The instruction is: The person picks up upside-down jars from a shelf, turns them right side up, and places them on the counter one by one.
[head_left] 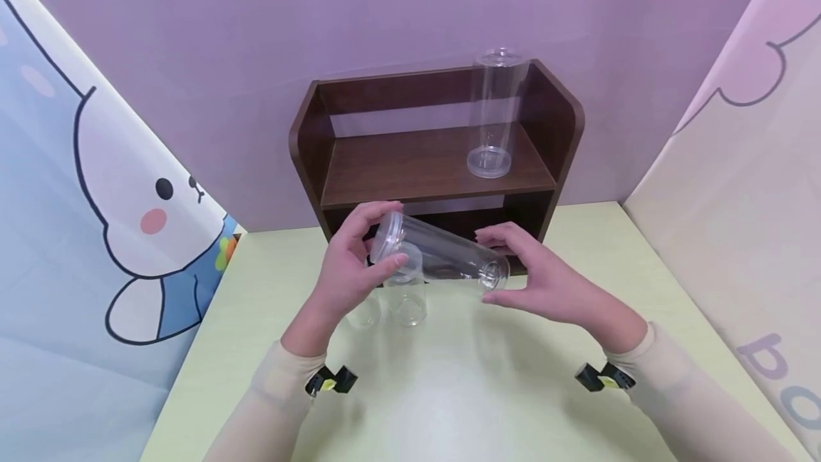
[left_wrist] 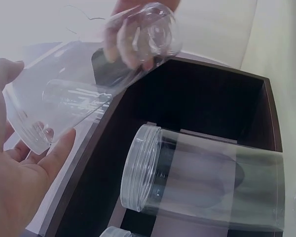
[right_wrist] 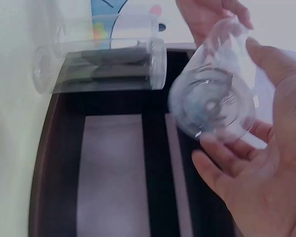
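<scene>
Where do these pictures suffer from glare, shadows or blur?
Head view: a bright glare patch on the table, soft shadows below the right hand; left wrist view: washed-out upper left corner, white glints on the held container, shelf nearly black inside; right wrist view: soft overall, the held container's near end smeared.

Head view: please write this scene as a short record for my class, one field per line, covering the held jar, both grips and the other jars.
Held jar: clear, tilted, lidded end higher
Left grip: holds the lidded end
Right grip: fingers around the base end
Upper shelf: one clear upright jar, toward the right
Table: two clear upright jars, partly hidden by the left grip
</scene>
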The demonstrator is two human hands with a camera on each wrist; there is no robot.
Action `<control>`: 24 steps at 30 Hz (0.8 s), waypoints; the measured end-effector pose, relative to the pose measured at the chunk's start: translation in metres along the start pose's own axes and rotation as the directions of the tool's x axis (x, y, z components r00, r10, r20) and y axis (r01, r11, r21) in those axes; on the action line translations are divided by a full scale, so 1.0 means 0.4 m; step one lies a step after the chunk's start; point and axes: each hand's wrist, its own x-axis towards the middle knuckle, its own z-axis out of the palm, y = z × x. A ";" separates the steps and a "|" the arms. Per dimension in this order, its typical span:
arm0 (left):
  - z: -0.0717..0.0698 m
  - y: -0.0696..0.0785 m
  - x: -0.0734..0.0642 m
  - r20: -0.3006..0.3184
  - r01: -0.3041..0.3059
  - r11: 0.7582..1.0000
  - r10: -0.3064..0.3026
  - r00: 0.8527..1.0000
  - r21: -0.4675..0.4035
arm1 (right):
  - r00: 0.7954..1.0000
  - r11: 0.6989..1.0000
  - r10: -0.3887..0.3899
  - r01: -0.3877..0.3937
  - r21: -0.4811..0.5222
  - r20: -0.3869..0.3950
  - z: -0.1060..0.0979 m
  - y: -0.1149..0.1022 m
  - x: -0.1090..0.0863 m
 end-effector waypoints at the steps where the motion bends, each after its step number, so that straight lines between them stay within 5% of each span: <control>1: 0.003 0.001 0.001 0.009 -0.005 1.000 0.005 1.000 0.013 | 1.000 1.000 -0.001 0.001 -0.018 -0.005 0.001 -0.009 0.006; 11: 0.024 0.013 0.011 0.069 -0.051 0.993 0.043 0.997 0.107 | 1.000 0.994 0.025 -0.025 -0.103 -0.001 0.021 -0.042 0.042; 24: 0.041 0.009 0.029 0.076 -0.099 0.984 0.089 0.993 0.147 | 0.997 0.996 0.061 -0.059 -0.060 0.041 0.031 -0.039 0.039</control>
